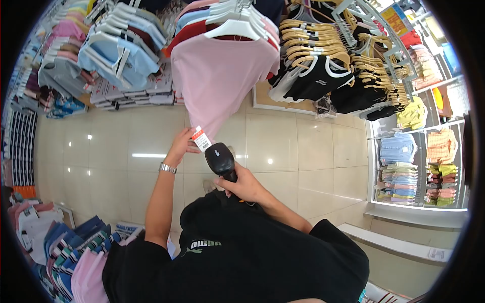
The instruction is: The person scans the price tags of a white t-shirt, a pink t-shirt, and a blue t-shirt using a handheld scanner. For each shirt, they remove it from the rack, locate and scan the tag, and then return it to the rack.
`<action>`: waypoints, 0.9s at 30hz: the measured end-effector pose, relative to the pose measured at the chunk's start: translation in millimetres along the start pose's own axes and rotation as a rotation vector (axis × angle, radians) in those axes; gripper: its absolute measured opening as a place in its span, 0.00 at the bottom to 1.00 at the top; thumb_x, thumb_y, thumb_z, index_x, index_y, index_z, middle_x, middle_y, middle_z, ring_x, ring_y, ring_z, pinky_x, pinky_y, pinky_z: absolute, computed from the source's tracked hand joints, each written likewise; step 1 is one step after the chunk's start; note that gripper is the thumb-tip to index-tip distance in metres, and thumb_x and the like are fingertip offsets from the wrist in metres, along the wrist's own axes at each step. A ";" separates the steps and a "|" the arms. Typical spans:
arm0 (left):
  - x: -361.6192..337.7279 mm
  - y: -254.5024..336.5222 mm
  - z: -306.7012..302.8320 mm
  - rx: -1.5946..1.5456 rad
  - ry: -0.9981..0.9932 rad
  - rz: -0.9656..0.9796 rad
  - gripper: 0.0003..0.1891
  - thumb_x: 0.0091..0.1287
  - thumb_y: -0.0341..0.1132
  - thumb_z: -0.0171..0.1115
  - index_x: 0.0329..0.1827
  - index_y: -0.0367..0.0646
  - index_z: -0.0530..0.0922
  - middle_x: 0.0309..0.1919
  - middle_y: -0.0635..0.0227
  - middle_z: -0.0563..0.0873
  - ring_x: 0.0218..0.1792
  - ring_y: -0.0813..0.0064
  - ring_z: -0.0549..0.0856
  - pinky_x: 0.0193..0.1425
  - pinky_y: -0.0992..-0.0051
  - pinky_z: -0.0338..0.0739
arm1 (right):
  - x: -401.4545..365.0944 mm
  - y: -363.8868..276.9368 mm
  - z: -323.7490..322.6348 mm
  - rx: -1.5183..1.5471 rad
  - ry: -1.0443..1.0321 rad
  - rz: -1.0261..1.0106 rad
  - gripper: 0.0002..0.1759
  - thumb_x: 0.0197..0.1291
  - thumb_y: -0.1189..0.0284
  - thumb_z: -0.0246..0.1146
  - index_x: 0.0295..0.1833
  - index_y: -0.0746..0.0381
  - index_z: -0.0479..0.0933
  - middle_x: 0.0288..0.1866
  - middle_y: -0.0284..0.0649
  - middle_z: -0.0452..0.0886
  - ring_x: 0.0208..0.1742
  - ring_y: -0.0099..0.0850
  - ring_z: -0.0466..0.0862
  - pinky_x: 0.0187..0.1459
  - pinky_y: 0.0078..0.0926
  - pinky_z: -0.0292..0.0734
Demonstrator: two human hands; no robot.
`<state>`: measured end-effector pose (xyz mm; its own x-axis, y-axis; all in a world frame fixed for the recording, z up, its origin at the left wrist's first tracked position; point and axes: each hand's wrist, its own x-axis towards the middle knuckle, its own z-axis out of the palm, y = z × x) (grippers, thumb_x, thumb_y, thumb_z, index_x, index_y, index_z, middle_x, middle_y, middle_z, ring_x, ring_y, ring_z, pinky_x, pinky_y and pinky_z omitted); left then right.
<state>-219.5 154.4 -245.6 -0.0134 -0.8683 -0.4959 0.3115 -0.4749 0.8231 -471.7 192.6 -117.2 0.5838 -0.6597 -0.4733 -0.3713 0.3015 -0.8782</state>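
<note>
My left hand (pixel 182 145) pinches a white and red price tag (pixel 201 139) at its left edge, with a barcode showing on its lower part. The tag lies by the lower end of a pink shirt (pixel 222 70), which hangs on a white hanger (pixel 233 29) at the front of a rack. In my right hand (pixel 244 185) is a black handheld barcode scanner (pixel 220 157), fingers wrapped round its handle. The scanner's head is right beside the tag's lower corner.
Light-blue shirts (pixel 118 58) hang to the left, and black tank tops (pixel 319 76) on wooden hangers to the right. White shelving (pixel 419 206) with folded and hung clothes stands at the far right. More shirts (pixel 89 272) hang at lower left. Glossy tiles (pixel 303 146) cover the floor.
</note>
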 end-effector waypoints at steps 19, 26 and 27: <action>113.3 185.9 44.2 0.913 0.614 1.016 0.24 0.65 0.34 0.67 0.63 0.38 0.73 0.57 0.55 0.78 0.60 0.54 0.76 0.65 0.59 0.70 | 111.7 -27.2 -119.6 0.209 0.090 -0.092 0.21 0.63 0.68 0.70 0.52 0.68 0.70 0.34 0.36 0.79 0.28 0.24 0.82 0.31 0.24 0.81; 167.1 277.2 81.9 1.333 0.481 1.083 0.27 0.61 0.39 0.72 0.61 0.39 0.75 0.55 0.55 0.81 0.58 0.51 0.78 0.66 0.58 0.70 | 126.4 -50.8 -165.2 0.185 0.082 -0.110 0.20 0.63 0.68 0.70 0.51 0.67 0.71 0.34 0.36 0.79 0.29 0.24 0.82 0.32 0.25 0.80; 177.0 279.2 80.5 1.342 0.471 1.052 0.26 0.60 0.39 0.73 0.60 0.38 0.75 0.53 0.54 0.82 0.57 0.52 0.79 0.64 0.58 0.71 | 128.0 -50.9 -172.1 0.191 0.083 -0.113 0.20 0.63 0.68 0.70 0.51 0.67 0.71 0.34 0.36 0.79 0.28 0.24 0.82 0.32 0.25 0.80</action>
<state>-211.4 -143.5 -81.3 -0.0145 -0.8586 0.5124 -0.9170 0.2157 0.3355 -502.4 -25.7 -121.3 0.5497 -0.7485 -0.3708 -0.1586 0.3423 -0.9261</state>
